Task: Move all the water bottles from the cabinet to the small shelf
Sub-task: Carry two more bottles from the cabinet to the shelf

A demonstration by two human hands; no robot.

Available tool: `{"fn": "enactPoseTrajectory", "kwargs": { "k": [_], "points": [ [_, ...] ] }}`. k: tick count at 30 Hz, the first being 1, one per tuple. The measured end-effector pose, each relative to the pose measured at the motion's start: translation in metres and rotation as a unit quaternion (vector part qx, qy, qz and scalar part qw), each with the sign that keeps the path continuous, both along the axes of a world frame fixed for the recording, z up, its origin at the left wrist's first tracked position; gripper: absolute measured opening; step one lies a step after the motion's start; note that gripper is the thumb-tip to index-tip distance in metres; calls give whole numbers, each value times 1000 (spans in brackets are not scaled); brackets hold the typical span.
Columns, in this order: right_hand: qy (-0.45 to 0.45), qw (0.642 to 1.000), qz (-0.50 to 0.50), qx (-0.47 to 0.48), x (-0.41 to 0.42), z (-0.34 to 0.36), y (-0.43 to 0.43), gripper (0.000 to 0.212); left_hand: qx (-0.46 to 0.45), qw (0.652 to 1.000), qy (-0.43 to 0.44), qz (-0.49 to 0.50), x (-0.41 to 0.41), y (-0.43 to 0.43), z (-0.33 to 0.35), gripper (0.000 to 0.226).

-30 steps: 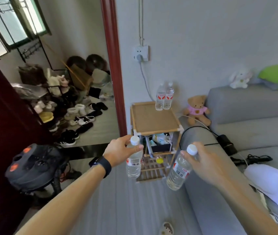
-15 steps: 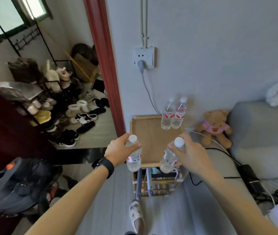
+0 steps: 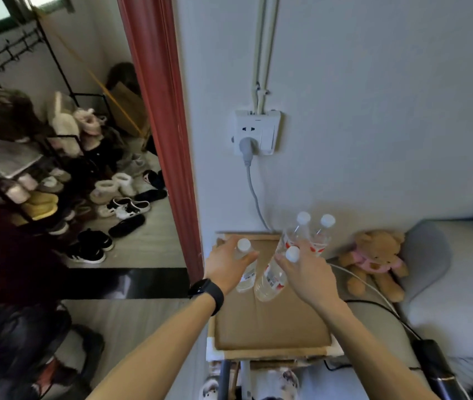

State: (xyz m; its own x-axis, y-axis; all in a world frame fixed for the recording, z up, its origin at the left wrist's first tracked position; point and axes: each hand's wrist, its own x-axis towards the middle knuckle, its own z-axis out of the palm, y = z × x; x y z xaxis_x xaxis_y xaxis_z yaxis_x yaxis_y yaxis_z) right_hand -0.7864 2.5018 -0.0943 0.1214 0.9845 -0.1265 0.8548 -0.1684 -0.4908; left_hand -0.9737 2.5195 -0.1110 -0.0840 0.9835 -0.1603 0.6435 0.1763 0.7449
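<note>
Both forearms reach forward over the small shelf (image 3: 272, 324), palms down, wrists roughly level. A dark watch (image 3: 208, 293) sits on the left wrist.

Left hand (image 3: 226, 265): over the far left part of the shelf top, fingers and thumb curled round the neck of the left bottle (image 3: 246, 281) just under its white cap. The bottle hangs close to upright.

Right hand (image 3: 307, 269): over the far middle of the top, fingers pinched round the neck of the right bottle (image 3: 270, 282). This bottle tilts, base toward the near left, almost against the left bottle. Whether either base touches the top cannot be told.

Inner standing bottle (image 3: 293, 238) and outer standing bottle (image 3: 322, 241): upright side by side in the far right corner, against the wall, just behind the right hand's fingers.

Room: the near half of the top is bare, bounded by a raised wooden rim. The left edge lies near the red door frame (image 3: 157, 111). The right edge lies beside the grey sofa (image 3: 446, 307), where a teddy bear (image 3: 373, 258) sits. A grey cable drops from the wall socket (image 3: 257, 132) to the far edge.
</note>
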Motion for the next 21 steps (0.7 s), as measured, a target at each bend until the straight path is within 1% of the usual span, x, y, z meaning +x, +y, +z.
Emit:
{"fn": "enactPoseTrajectory", "kwargs": {
  "k": [4,7,9,12,14,18,21],
  "points": [
    [-28,999,24,14,-2,-11,25,57,7,1000,24,16,11,15,-10,46],
    [-48,997,56,19,0,-13,36,60,-17,998,50,-17,12,21,-13,55],
    [-55,993,105,3,6,-14,41,55,-40,997,55,-40,9,26,-13,57],
    [-1,985,160,-61,18,-7,49,39,-80,989,39,-114,-3,34,-14,64],
    [14,974,207,-88,25,0,51,36,-90,980,64,-168,-11,39,-17,74],
    [34,961,266,-73,32,6,52,33,-79,968,92,-219,-16,47,-10,80],
    [44,961,264,-71,34,4,54,33,-76,962,98,-243,-13,52,-9,74]
  ]
}}
